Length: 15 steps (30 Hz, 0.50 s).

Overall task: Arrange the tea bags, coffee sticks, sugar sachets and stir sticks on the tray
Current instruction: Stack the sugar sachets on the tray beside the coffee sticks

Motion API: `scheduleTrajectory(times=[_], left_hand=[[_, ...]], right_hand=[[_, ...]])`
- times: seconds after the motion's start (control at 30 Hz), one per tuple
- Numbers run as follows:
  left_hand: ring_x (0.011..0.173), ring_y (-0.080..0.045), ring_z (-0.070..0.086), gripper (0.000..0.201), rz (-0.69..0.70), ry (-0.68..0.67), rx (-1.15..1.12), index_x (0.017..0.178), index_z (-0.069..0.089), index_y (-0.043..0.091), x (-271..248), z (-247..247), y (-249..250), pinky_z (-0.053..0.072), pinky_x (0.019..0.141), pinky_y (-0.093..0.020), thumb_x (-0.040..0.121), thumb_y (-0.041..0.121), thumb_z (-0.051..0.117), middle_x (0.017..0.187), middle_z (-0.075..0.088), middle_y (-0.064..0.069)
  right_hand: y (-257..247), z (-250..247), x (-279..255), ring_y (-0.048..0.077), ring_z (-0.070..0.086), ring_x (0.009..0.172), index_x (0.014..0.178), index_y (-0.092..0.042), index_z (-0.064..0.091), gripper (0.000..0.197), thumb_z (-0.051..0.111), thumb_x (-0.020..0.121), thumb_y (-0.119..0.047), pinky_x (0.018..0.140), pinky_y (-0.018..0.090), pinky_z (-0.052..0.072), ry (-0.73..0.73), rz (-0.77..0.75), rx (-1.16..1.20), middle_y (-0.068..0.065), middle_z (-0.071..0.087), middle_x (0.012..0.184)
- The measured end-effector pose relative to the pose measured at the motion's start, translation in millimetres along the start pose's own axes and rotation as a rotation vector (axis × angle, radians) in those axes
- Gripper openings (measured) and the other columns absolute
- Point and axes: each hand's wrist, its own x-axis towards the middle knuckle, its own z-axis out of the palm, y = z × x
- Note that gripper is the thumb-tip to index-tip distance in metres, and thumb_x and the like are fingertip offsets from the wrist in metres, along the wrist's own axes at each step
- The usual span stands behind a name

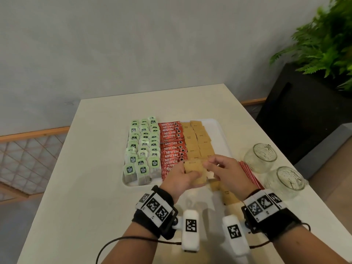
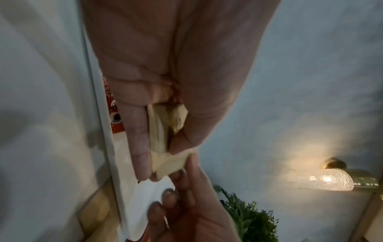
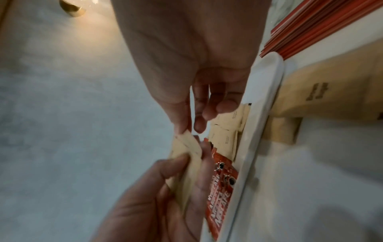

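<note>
A small stack of brown sugar sachets point(image 1: 194, 168) is held above the near edge of a white tray point(image 1: 219, 130), with the left hand point(image 1: 181, 178) curled around it, thumb on one side and fingers on the other. The right hand point(image 1: 226, 170) meets it from the right, its thumb and forefinger pinching the corner of the top sachet while the other fingers point(image 3: 217, 106) hang loosely bent. On the tray, from left to right, lie three columns of green-labelled tea bags point(image 1: 142, 147), a column of overlapping red coffee sticks point(image 1: 171, 141) and two columns of brown sugar sachets point(image 1: 198, 140); the right side of the tray is bare. More brown sachets point(image 1: 226, 195) lie on the pale table point(image 1: 85, 178) just in front of the tray, below the right hand. A bundle of red stir sticks point(image 1: 251, 174) lies on the table beside the tray's right edge. Two clear glass jars point(image 1: 261, 157) lie on their sides further right. A green potted plant point(image 1: 323, 40) stands beyond the table's far right corner
</note>
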Motion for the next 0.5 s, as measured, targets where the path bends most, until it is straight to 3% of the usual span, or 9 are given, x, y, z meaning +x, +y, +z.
scheduleTrajectory(times=[0.13, 0.27, 0.37, 0.5], left_hand=[[0.086, -0.026, 0.072, 0.029, -0.039, 0.091, -0.105, 0.121, 0.058, 0.001, -9.4, -3.8, -2.2, 0.061, 0.079, -0.035, 0.095, -0.007, 0.05, 0.1, 0.072, -0.015], [0.092, -0.032, 0.072, 0.025, -0.048, 0.139, -0.205, 0.117, 0.06, 0.002, -18.5, -5.3, -1.1, 0.061, 0.079, -0.038, 0.092, 0.0, 0.06, 0.102, 0.074, -0.015], [0.092, -0.024, 0.073, 0.027, -0.018, 0.091, -0.086, 0.116, 0.065, 0.007, -25.8, -0.5, 0.4, 0.06, 0.08, -0.034, 0.09, 0.007, 0.066, 0.102, 0.075, -0.007], [0.082, -0.017, 0.073, 0.03, 0.013, 0.103, -0.045, 0.119, 0.062, 0.005, -27.5, 2.3, -0.7, 0.06, 0.078, -0.033, 0.09, 0.003, 0.066, 0.099, 0.076, -0.006]], right_hand=[[-5.1, -14.9, -7.9, 0.013, 0.051, 0.058, 0.084, -0.01, 0.068, 0.014, 0.065, 0.091, -0.022, 0.056, 0.027, 0.044, 0.148, 0.014, 0.125, 0.0, 0.067, 0.072], [-7.7, -17.4, -11.6, 0.015, 0.053, 0.058, 0.082, -0.012, 0.069, 0.013, 0.066, 0.09, -0.022, 0.057, 0.031, 0.045, 0.121, 0.027, 0.066, 0.005, 0.069, 0.074], [-12.1, -10.5, -17.5, 0.013, 0.052, 0.056, 0.081, -0.008, 0.067, 0.014, 0.064, 0.092, -0.017, 0.056, 0.026, 0.046, 0.054, 0.027, 0.083, 0.006, 0.068, 0.074], [-13.0, -0.7, -20.3, 0.011, 0.052, 0.054, 0.087, -0.003, 0.064, 0.01, 0.066, 0.09, -0.011, 0.054, 0.023, 0.045, 0.018, 0.046, 0.105, 0.0, 0.066, 0.069]])
